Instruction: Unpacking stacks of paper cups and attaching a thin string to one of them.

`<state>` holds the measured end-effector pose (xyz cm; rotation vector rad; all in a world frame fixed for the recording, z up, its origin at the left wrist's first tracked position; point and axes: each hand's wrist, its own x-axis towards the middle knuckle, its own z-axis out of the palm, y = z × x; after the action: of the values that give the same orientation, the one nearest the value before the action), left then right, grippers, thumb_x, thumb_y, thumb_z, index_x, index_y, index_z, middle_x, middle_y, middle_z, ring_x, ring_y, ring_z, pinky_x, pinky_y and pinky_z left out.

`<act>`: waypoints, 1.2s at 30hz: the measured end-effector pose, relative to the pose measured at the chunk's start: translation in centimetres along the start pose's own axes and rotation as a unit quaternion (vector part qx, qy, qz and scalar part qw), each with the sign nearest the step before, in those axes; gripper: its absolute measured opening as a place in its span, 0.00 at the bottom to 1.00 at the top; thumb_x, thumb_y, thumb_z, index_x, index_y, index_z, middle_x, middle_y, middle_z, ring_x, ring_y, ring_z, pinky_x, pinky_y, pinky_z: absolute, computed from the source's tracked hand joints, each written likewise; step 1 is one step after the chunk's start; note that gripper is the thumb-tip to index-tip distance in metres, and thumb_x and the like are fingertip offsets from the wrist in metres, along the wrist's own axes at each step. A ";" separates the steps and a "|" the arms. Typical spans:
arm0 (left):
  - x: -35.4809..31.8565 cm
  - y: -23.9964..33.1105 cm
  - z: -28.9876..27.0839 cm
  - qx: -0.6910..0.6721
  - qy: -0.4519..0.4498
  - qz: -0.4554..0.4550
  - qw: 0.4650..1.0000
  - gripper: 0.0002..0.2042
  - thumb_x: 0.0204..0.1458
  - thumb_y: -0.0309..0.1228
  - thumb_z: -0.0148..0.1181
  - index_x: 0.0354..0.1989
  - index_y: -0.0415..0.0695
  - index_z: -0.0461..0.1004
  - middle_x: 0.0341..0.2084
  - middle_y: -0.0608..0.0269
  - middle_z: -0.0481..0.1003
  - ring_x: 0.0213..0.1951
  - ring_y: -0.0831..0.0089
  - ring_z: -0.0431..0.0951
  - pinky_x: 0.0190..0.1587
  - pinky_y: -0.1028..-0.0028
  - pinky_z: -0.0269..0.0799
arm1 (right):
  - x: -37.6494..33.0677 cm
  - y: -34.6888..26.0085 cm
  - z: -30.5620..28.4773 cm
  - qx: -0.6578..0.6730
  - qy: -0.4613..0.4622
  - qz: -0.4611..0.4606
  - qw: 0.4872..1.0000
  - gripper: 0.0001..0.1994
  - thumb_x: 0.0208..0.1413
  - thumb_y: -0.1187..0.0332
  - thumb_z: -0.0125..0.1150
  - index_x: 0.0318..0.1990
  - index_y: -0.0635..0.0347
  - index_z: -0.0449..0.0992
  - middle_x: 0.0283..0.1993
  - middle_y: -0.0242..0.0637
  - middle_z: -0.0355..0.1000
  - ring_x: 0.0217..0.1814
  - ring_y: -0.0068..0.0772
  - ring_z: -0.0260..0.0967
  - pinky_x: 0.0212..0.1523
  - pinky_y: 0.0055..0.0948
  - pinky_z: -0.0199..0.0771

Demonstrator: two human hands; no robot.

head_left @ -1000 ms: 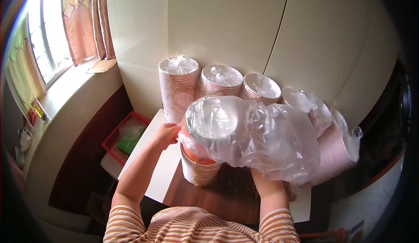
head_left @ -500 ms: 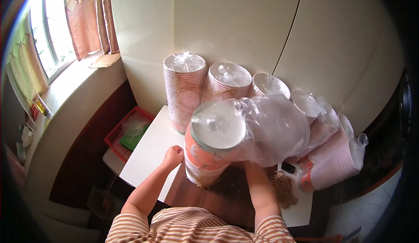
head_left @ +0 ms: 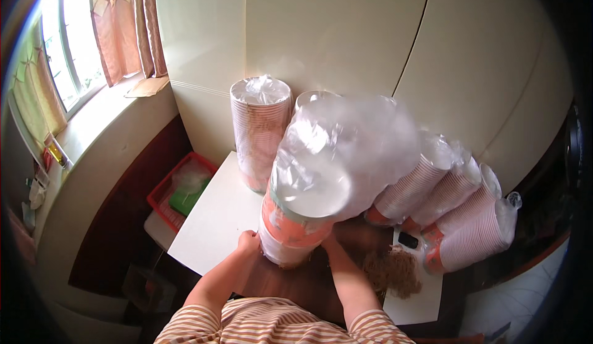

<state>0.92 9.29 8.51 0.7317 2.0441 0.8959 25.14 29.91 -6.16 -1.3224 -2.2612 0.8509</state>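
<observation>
Person in striped shirt [head_left: 284, 322], both forearms reaching forward over dark brown board [head_left: 278, 288] on white table [head_left: 210, 233]. Left hand [head_left: 249, 242] at left side of bucket stack [head_left: 290, 225], low down, fingers curled; cannot tell if it pinches anything. Right hand [head_left: 329, 244] at the stack's lower right side, fingers mostly hidden; grip cannot be told. Stack stands near the middle of the table between the hands, roughly upright: white below, orange-and-green printed band above. Clear plastic bag [head_left: 377, 143] over its top, ballooning up and to the right, blurry. Right of the right forearm: tangled brown strands [head_left: 398, 273], small black object [head_left: 408, 239] just beyond. Further right, row of leaning bucket stacks [head_left: 472, 239], pink-striped from the rims, plastic over the ends. Behind, left: tall upright stack [head_left: 260, 137], bagged; another partly hidden beside it. Off the table's left: red basket [head_left: 162, 203] with green item [head_left: 187, 200]. Far: cream panels [head_left: 327, 29], curtain [head_left: 114, 29], bright window [head_left: 77, 35].
</observation>
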 end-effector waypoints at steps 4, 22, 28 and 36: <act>1.9 -5.7 0.4 0.081 0.083 0.021 0.993 0.17 0.47 0.40 0.55 0.31 0.36 0.79 0.27 0.40 0.77 0.34 0.50 0.79 0.38 0.61 0.74 | 0.1 -3.1 2.7 0.033 -0.016 -0.036 0.999 0.19 0.56 0.59 0.51 0.49 0.63 0.69 0.55 0.47 0.65 0.55 0.44 0.61 0.57 0.37 0.61; -1.9 -3.6 -0.5 0.168 0.132 0.126 0.969 0.19 0.51 0.29 0.48 0.53 0.43 0.64 0.46 0.43 0.68 0.46 0.49 0.72 0.48 0.58 0.70 | -5.9 0.3 -6.2 0.180 -0.026 -0.070 0.981 0.20 0.59 0.61 0.47 0.56 0.61 0.62 0.60 0.45 0.61 0.59 0.39 0.59 0.61 0.34 0.58; -4.2 7.4 -5.9 -0.401 0.008 0.318 0.859 0.32 0.57 0.47 0.44 0.64 0.38 0.53 0.61 0.53 0.59 0.61 0.63 0.59 0.64 0.64 0.48 | -7.7 5.7 -21.5 0.221 -0.015 -0.055 0.974 0.21 0.60 0.62 0.46 0.59 0.60 0.59 0.61 0.44 0.59 0.61 0.37 0.58 0.62 0.33 0.57; -6.7 15.9 -7.5 -0.295 -0.072 0.449 0.840 0.33 0.60 0.53 0.35 0.60 0.34 0.59 0.58 0.52 0.63 0.61 0.64 0.60 0.63 0.69 0.51 | 0.2 -15.0 -15.8 0.296 -0.016 -0.066 0.953 0.22 0.62 0.63 0.45 0.62 0.59 0.56 0.63 0.43 0.57 0.62 0.34 0.57 0.63 0.32 0.56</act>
<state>1.37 11.17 27.24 1.3570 1.0932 1.8120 24.77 29.37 15.62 -0.8738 -1.8628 1.3647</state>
